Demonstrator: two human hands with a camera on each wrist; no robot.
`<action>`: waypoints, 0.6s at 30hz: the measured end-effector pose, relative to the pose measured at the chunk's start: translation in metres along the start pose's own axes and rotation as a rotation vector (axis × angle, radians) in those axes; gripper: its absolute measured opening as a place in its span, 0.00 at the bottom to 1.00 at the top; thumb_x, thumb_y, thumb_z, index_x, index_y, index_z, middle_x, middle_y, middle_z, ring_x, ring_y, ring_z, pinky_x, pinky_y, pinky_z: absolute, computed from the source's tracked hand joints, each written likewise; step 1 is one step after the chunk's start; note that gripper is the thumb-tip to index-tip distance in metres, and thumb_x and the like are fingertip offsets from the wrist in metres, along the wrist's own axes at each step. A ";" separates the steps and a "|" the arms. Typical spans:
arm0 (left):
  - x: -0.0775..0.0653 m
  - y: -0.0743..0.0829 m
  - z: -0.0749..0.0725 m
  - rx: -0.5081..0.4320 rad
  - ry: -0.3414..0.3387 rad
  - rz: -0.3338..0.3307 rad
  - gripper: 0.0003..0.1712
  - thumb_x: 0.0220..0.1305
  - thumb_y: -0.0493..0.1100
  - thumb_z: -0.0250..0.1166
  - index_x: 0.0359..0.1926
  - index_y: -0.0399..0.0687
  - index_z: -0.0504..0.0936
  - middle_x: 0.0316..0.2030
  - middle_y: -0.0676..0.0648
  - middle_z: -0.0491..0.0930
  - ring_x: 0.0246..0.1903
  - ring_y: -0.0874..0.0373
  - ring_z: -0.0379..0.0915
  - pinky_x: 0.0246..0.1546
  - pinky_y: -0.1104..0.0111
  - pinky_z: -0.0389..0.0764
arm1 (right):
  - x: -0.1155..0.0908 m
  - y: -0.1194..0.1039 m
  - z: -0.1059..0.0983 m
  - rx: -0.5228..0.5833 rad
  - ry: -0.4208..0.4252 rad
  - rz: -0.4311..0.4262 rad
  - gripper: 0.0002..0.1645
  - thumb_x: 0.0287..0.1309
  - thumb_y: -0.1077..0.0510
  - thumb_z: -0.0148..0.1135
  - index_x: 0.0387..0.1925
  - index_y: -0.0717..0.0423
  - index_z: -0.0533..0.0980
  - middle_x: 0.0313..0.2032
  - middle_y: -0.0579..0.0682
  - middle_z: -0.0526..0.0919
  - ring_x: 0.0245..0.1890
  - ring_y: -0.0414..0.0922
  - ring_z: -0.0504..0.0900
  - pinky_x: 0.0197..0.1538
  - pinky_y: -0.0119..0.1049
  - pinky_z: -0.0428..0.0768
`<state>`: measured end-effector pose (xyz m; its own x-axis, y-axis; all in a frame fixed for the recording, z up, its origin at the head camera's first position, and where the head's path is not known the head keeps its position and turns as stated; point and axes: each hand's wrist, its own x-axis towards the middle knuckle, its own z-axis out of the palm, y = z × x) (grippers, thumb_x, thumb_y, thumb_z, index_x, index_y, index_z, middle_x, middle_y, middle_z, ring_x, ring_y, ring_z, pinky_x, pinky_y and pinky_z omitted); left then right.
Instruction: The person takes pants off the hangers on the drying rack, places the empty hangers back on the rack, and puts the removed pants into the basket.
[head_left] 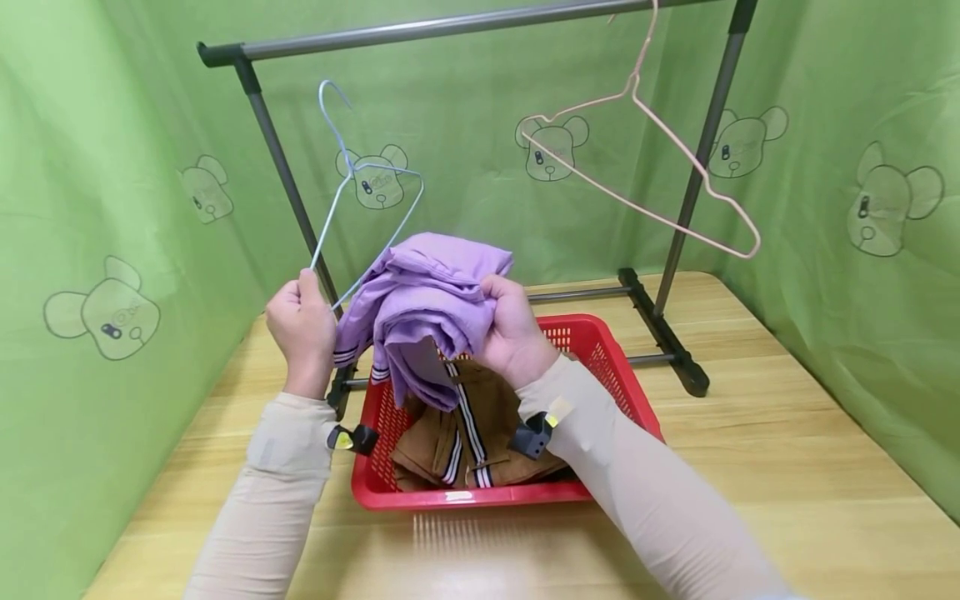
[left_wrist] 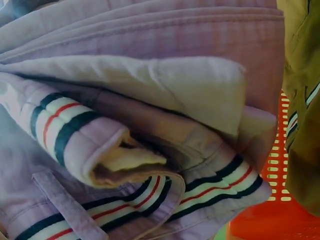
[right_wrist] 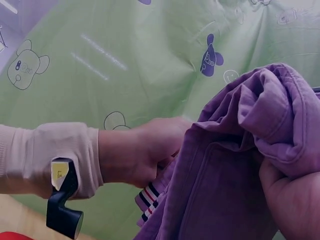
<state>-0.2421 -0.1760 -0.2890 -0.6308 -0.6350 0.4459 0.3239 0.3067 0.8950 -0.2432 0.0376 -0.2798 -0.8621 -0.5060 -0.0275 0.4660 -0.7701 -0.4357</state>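
In the head view my left hand point(head_left: 302, 323) grips a light blue wire hanger point(head_left: 335, 208) low on one side, its hook pointing up. Bunched purple cloth point(head_left: 442, 287), a garment with striped trim at its edges, is gripped by my right hand point(head_left: 514, 332), thumb on top. The hanger's other side runs down behind this garment. Close up in the left wrist view are the garment's folds and navy, white and red striped bands point(left_wrist: 75, 125). In the right wrist view the left hand point(right_wrist: 145, 152) is partly hidden by the purple cloth.
Below the hands a red plastic basket point(head_left: 480, 498) holds brown clothes point(head_left: 487, 417) with striped trim. A grey rack point(head_left: 450, 27) stands behind, with a pink hanger point(head_left: 697, 171) on its bar. Green printed curtains point(head_left: 465, 108) surround the wooden table point(head_left: 780, 433).
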 end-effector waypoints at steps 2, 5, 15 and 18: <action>0.000 0.000 0.000 -0.003 -0.003 -0.008 0.28 0.70 0.44 0.53 0.10 0.53 0.60 0.06 0.60 0.54 0.10 0.66 0.47 0.12 0.72 0.48 | 0.000 0.001 -0.002 -0.028 0.016 0.012 0.33 0.30 0.67 0.57 0.47 0.62 0.62 0.42 0.60 0.75 0.35 0.54 0.81 0.30 0.41 0.82; -0.002 0.000 0.001 -0.008 -0.010 -0.018 0.28 0.71 0.44 0.53 0.11 0.53 0.60 0.07 0.60 0.54 0.10 0.66 0.47 0.12 0.72 0.47 | 0.000 0.002 -0.005 -0.060 0.040 0.042 0.26 0.40 0.66 0.50 0.47 0.62 0.62 0.42 0.61 0.76 0.35 0.56 0.80 0.28 0.41 0.82; -0.006 0.001 0.002 -0.021 0.003 -0.009 0.28 0.70 0.44 0.54 0.10 0.53 0.59 0.07 0.58 0.54 0.11 0.64 0.47 0.14 0.72 0.48 | -0.004 0.001 -0.017 -0.105 0.056 0.019 0.38 0.23 0.68 0.57 0.47 0.63 0.60 0.46 0.59 0.73 0.40 0.53 0.80 0.39 0.42 0.82; -0.007 0.001 0.003 -0.027 0.000 -0.011 0.28 0.70 0.44 0.54 0.10 0.53 0.59 0.07 0.58 0.54 0.11 0.65 0.47 0.13 0.72 0.48 | -0.008 -0.003 -0.021 -0.117 0.050 0.019 0.42 0.18 0.68 0.61 0.47 0.63 0.59 0.46 0.59 0.74 0.40 0.52 0.80 0.41 0.40 0.82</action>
<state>-0.2392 -0.1695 -0.2910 -0.6344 -0.6382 0.4361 0.3360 0.2804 0.8991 -0.2423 0.0518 -0.2972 -0.8636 -0.4978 -0.0802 0.4583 -0.7086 -0.5365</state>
